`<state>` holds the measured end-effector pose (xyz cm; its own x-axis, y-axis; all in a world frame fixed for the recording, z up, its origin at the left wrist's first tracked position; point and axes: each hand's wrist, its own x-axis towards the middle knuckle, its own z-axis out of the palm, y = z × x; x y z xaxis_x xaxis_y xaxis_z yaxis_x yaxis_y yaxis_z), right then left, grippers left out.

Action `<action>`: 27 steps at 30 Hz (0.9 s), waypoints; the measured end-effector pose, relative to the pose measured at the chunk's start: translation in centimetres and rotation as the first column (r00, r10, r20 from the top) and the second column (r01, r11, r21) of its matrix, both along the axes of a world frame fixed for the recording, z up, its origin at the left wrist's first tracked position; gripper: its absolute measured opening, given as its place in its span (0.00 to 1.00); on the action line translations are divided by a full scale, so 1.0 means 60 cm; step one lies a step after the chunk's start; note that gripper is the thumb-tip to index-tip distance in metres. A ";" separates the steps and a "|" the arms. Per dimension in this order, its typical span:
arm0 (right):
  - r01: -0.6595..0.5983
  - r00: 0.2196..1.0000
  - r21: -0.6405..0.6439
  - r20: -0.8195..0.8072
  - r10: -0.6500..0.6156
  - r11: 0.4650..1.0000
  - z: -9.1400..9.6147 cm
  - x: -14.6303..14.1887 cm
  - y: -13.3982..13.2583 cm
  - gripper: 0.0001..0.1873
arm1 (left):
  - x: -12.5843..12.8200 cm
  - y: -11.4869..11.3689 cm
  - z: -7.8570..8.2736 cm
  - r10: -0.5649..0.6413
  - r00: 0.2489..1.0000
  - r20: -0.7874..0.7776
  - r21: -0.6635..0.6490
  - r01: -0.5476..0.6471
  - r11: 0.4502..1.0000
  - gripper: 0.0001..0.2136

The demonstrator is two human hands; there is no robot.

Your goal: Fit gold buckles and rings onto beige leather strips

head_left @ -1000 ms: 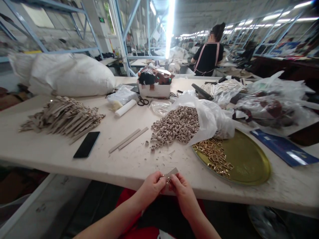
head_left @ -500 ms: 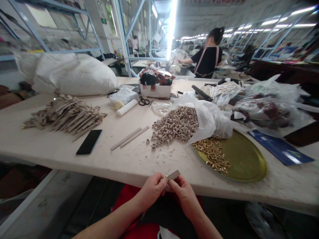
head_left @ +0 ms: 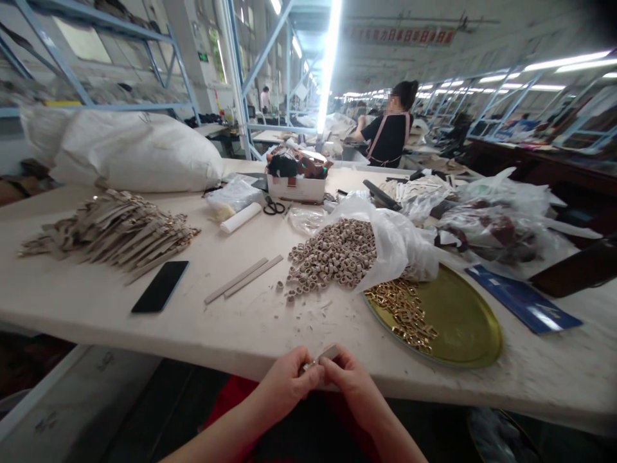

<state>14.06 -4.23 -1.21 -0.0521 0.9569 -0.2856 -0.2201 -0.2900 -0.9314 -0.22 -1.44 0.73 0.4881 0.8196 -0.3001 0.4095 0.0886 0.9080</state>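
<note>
My left hand (head_left: 286, 384) and my right hand (head_left: 351, 382) meet at the near edge of the table, both pinched on a short beige strap (head_left: 326, 354) with a small metal piece at its end. Just beyond them lies a heap of small beige loops (head_left: 332, 254) spilling from a clear plastic bag (head_left: 400, 241). To the right, a round gold tray (head_left: 463, 321) holds several gold buckles (head_left: 405, 308). Two loose beige strips (head_left: 243, 278) lie left of the loops.
A black phone (head_left: 160, 287) and a pile of finished straps (head_left: 113, 228) lie at the left. A big white sack (head_left: 135, 151), a white box (head_left: 295, 186), scissors (head_left: 274, 206) and plastic bags (head_left: 501, 218) fill the far side. Another person (head_left: 388, 132) works at a table behind.
The strap sticks out less from between my fingers than before. My hands have stayed at the table edge; the view has tilted up a little.
</note>
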 end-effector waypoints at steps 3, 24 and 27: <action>0.033 0.998 0.057 0.054 -0.036 0.998 0.000 0.000 0.020 0.11 | 0.001 0.029 -0.016 0.028 0.999 0.045 -0.050 -0.025 0.998 0.18; -0.259 0.240 0.280 0.946 -0.220 0.924 -0.034 0.077 0.220 0.09 | -0.001 0.108 -0.022 0.215 0.973 0.088 -0.084 -0.208 0.975 0.12; -0.250 0.257 0.260 0.946 -0.195 0.933 -0.042 0.081 0.195 0.07 | 0.003 0.108 -0.023 0.221 0.971 0.087 -0.049 -0.218 0.975 0.12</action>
<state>18.91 7.46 -3.75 0.0140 0.9893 0.1453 0.8852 0.0553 -0.4618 -0.04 5.04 -0.67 0.3244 0.8984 -0.2959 0.2918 0.2025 0.9348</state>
